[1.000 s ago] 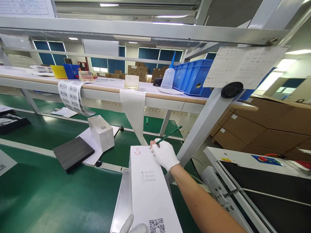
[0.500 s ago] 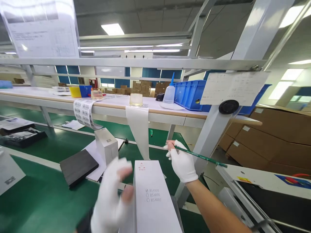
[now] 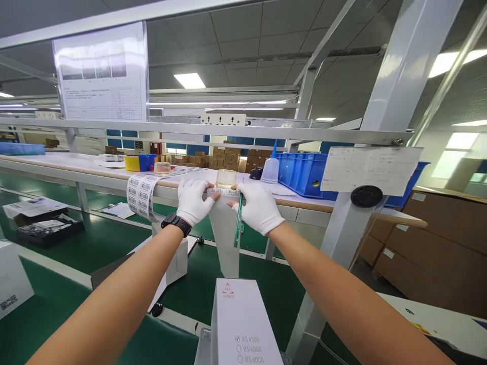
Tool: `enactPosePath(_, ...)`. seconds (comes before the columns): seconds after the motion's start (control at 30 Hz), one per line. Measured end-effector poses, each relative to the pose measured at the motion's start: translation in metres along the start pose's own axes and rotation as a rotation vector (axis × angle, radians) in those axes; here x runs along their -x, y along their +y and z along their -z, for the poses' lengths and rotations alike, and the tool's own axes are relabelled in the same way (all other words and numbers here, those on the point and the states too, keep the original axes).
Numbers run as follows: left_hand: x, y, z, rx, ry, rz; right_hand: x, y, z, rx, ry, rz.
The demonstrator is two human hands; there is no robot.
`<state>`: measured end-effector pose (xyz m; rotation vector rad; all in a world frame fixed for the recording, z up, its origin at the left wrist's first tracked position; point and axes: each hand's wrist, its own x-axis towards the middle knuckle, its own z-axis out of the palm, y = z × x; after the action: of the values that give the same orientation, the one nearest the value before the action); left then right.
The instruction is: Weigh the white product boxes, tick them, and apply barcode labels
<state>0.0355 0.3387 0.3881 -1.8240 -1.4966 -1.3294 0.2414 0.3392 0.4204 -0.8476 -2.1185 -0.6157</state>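
Hands now both up at far shelf edge: left gloved hand (image 3: 194, 201) left tall white carton (image 3: 243, 324) near, pinches white label strip (image 3: 222, 191); right gloved hand (image 3: 258, 207) touches strip, clasps green pencil (image 3: 238, 223).

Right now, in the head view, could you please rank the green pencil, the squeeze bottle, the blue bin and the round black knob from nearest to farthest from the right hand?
1. Green pencil, held in the right hand.
2. Squeeze bottle, on the shelf just behind.
3. Blue bin, farther right on the shelf.
4. Round black knob, on the frame post at far right.
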Motion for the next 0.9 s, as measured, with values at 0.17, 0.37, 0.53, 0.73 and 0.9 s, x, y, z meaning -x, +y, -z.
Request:
enactPosePath(0.17,0.0,-0.007,0.002,0.053,0.002,0.0,-0.022,-0.014,-0.007,0.195,-0.088,-0.001)
enactPosePath(0.37,0.003,-0.004,0.005,0.057,-0.027,-0.011,-0.024,-0.017,-0.014,0.301,0.002,0.18)
enactPosePath(0.53,-0.008,-0.007,0.02,0.024,-0.163,-0.019,-0.015,-0.026,-0.016,0.215,0.133,0.304)
enactPosePath(0.73,0.058,-0.004,0.052,0.143,-0.16,-0.069,0.096,-0.048,-0.002,-0.496,0.241,-0.238)
enactPosePath(0.9,0.247,0.059,0.078,0.452,-0.141,0.065,0.212,-0.026,0.0,-0.704,0.126,-0.875)
